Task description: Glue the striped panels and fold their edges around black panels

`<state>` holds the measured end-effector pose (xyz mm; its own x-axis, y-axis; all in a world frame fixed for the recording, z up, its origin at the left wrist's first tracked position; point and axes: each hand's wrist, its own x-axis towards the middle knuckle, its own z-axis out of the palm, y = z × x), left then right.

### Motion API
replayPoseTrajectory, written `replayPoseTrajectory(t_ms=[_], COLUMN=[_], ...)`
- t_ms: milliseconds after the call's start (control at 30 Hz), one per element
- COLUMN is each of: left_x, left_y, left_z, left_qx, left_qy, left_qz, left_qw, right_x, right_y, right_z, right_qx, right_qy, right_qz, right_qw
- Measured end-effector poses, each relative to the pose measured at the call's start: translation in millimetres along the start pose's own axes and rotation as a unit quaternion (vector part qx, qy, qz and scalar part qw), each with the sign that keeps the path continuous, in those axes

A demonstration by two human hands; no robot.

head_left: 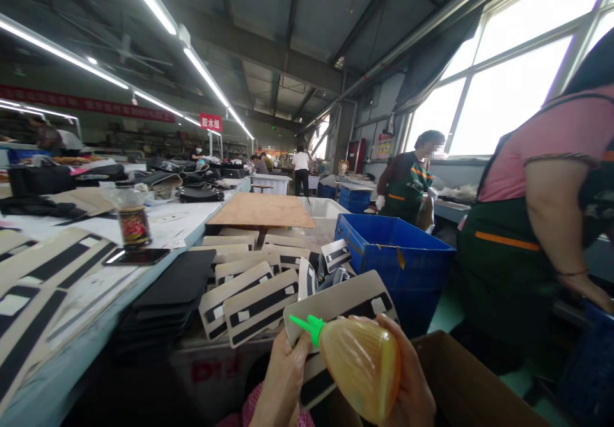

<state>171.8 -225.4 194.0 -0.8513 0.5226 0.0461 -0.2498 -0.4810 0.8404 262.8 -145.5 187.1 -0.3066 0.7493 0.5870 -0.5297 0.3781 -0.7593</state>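
Observation:
My left hand (284, 376) grips the lower left edge of a beige panel (330, 300) that carries black strips and a small white patch. My right hand (413, 379) is wrapped around a yellowish glue bottle (355, 360) with a bright green nozzle (309, 329). The bottle lies on its side, its nozzle pointing left over the panel near my left thumb. Whether the tip touches the panel I cannot tell. Just beyond, several similar beige panels (261, 302) with black strips lean against one another. Part of another striped panel (316, 379) shows beneath the bottle.
Left is a long table (103, 289) bearing panels, a jar (133, 219) and a phone (137, 257). A stack of black sheets (167, 286) sits beside it. Ahead are a wooden board (261, 209) and a blue bin (396, 254). Two people in green aprons stand right; others are farther back.

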Motion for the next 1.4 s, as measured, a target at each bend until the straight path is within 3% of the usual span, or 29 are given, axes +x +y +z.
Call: replayPoseTrajectory(t_ms=[300, 533, 700, 1000, 1167, 1400], left_x=[5.5, 17.2, 15.5, 13.2, 10.5, 12.9], left_y=[-9.2, -21.7, -22.1, -15.2, -10.5, -4.0], left_z=[-4.1, -21.1, -18.1, -16.1, -15.5, -20.2], left_qx=[0.034, 0.073, 0.071, 0.059, 0.033, 0.019], left_qy=[-0.017, -0.064, -0.079, -0.036, -0.044, 0.014], left_qz=[0.009, 0.009, 0.015, 0.014, 0.004, -0.009], left_qw=[0.999, 0.995, 0.994, 0.997, 0.998, 1.000], right_x=[2.4, 1.4, -0.8, 2.0, -0.5, 13.3], right_y=[-7.0, -6.0, -2.0, 3.4, 6.8, 25.5], right_z=[-2.8, -3.1, -3.7, -4.9, 2.9, -15.2], right_qx=[0.016, -0.048, -0.084, -0.110, -0.097, -0.124], right_qy=[-0.014, -0.008, -0.010, 0.044, 0.020, 0.032], right_qz=[0.002, -0.020, -0.028, -0.023, -0.019, -0.062], right_qw=[1.000, 0.999, 0.996, 0.993, 0.995, 0.990])
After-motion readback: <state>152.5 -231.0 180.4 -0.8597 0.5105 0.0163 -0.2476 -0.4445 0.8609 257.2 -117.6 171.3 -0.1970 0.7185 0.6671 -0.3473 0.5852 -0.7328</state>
